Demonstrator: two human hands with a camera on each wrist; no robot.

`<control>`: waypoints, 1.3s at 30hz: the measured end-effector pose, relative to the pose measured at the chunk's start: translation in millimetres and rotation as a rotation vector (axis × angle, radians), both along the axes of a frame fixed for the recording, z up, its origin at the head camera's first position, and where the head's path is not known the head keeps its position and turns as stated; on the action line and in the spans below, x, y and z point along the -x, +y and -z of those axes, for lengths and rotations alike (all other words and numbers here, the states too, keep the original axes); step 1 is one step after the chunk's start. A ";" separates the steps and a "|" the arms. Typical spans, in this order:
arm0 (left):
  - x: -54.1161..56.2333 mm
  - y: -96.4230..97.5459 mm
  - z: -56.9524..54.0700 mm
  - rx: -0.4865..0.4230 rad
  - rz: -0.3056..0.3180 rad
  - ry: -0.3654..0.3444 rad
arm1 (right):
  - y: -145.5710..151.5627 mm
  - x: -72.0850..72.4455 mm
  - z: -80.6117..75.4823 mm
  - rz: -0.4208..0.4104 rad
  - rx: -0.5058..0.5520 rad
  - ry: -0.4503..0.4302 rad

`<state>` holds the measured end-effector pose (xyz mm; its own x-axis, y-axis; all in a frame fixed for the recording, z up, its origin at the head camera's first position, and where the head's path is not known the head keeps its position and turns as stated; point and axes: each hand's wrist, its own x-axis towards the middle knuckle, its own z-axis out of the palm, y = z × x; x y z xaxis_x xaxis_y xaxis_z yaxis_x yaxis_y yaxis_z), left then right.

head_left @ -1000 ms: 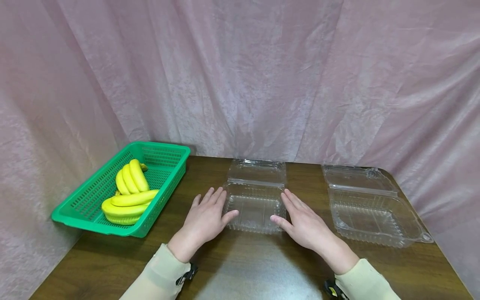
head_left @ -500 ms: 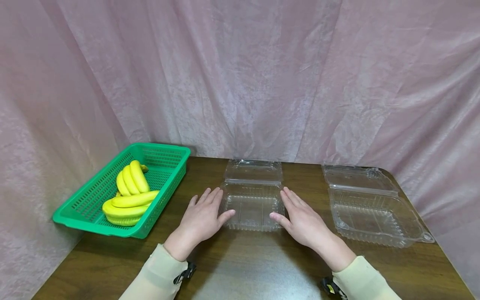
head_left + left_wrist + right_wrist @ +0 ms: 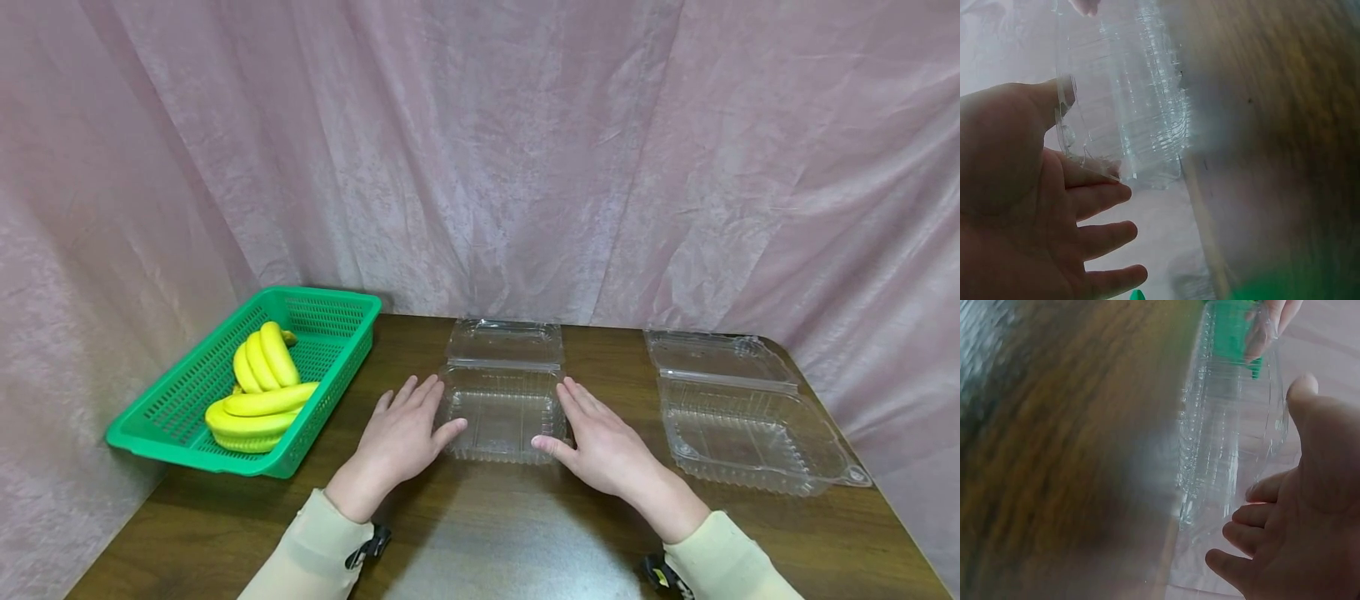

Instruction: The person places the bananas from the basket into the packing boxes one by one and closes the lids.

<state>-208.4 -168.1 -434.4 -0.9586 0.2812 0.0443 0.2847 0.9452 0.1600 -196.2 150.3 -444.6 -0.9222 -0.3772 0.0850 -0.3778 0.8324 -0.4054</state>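
A clear plastic clamshell container (image 3: 501, 417) stands at the middle of the table, its lid (image 3: 506, 342) folded back toward the curtain. My left hand (image 3: 401, 437) lies along its left side, fingers straight and pointing away, the thumb at the near left corner. On the opposite side my right hand (image 3: 603, 442) mirrors it, fingers straight at the right wall and thumb over the near right rim. In the left wrist view the container's ridged wall (image 3: 1122, 106) sits beside the thumb and index finger. The right wrist view shows the container (image 3: 1222, 425) alongside the spread fingers.
At the left a green plastic basket (image 3: 330, 400) holds two bunches of yellow bananas (image 3: 262, 408). A second clear clamshell container (image 3: 738, 433) with its lid open stands at the right, near the table's edge. A pink curtain (image 3: 480, 167) hangs behind the wooden table (image 3: 480, 533).
The middle container has slid slightly to the left, and both hands have shifted left along with it. The basket, bananas and right-hand container have stayed in place.
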 end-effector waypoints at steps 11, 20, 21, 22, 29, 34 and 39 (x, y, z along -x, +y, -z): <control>1.9 -1.1 2.3 -0.040 0.005 -0.002 | -5.8 -2.9 -2.2 0.028 0.039 -0.049; 0.8 0.7 1.4 -0.053 0.000 -0.006 | -6.3 -3.5 -0.8 0.047 0.016 -0.045; 0.6 0.9 1.4 -0.052 -0.002 -0.004 | -6.6 -3.6 -1.1 0.048 0.014 -0.045; 0.5 1.1 1.4 -0.052 -0.004 -0.003 | -7.1 -3.8 -1.2 0.048 0.013 -0.046; 0.6 4.2 0.9 -0.040 0.000 0.040 | -9.1 -3.6 0.3 0.050 0.005 -0.049; 1.1 5.5 -2.5 -0.039 0.006 0.081 | -10.1 -4.2 0.7 0.054 0.007 -0.049; 4.3 4.3 -11.5 -0.038 0.012 0.109 | -9.8 -4.6 -0.4 0.057 0.015 -0.045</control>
